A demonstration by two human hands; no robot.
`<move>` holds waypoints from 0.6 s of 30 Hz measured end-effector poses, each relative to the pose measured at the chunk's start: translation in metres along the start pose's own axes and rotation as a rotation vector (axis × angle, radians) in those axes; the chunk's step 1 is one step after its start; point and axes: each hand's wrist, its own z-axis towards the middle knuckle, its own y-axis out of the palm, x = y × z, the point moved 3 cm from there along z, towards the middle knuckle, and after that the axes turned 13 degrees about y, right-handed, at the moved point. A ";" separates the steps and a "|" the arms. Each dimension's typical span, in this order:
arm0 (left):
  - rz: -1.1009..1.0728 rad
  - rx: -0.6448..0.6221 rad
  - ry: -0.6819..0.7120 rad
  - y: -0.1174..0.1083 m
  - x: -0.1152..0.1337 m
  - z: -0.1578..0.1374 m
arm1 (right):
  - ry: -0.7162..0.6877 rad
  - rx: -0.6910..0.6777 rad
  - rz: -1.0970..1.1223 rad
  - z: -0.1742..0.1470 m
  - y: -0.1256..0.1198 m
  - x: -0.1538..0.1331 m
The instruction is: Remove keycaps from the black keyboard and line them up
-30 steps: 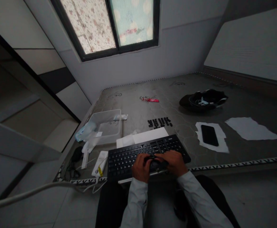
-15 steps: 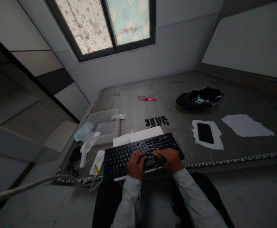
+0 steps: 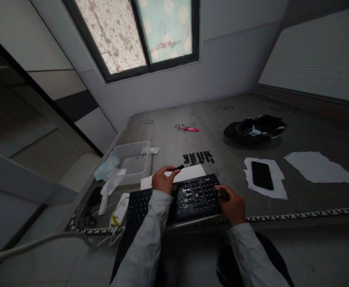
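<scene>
Okay, we see loose keys (image 3: 198, 157) on mattress (image 3: 162, 129), others still on keyboard (image 3: 195, 197) at front edge; left hand (image 3: 163, 180) pinches black piece (image 3: 179, 168), right hand (image 3: 233, 205) grips dark object (image 3: 222, 194).

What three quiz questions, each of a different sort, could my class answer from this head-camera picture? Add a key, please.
1. Multiple choice. What is in the fingers of the left hand?
a) a white cable
b) a small black piece
c) a red packet

2. True or false. The dark phone lies on white paper.

3. Compare. Which lies nearer the phone: the keyboard or the clear plastic box?

Key: 1. b; 2. True; 3. The keyboard.
</scene>
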 end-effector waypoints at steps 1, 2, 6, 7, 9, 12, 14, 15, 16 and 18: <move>0.016 -0.027 -0.020 0.010 -0.004 0.016 | 0.029 -0.010 -0.021 0.002 0.001 0.002; 0.018 -0.078 -0.025 0.023 -0.008 0.033 | 0.062 -0.018 -0.037 0.004 0.002 0.005; 0.018 -0.298 -0.072 0.080 -0.032 0.090 | 0.168 -0.027 -0.059 0.011 0.004 0.013; 0.015 -0.362 -0.089 0.094 -0.039 0.100 | 0.182 -0.030 -0.058 0.013 0.004 0.015; 0.018 -0.443 -0.128 0.121 -0.054 0.115 | 0.202 -0.026 -0.038 0.016 0.003 0.019; 0.062 -0.521 -0.205 0.152 -0.079 0.126 | 0.232 -0.005 0.024 0.019 0.002 0.023; 0.103 -0.575 -0.252 0.168 -0.096 0.127 | 0.250 -0.007 0.050 0.020 0.003 0.024; 0.125 -0.604 -0.271 0.175 -0.104 0.127 | 0.259 -0.016 0.060 0.020 0.003 0.024; 0.149 -0.633 -0.287 0.181 -0.111 0.128 | 0.268 -0.026 0.070 0.020 0.004 0.024; 0.200 -0.689 -0.307 0.191 -0.123 0.130 | 0.283 -0.040 0.090 0.019 0.005 0.024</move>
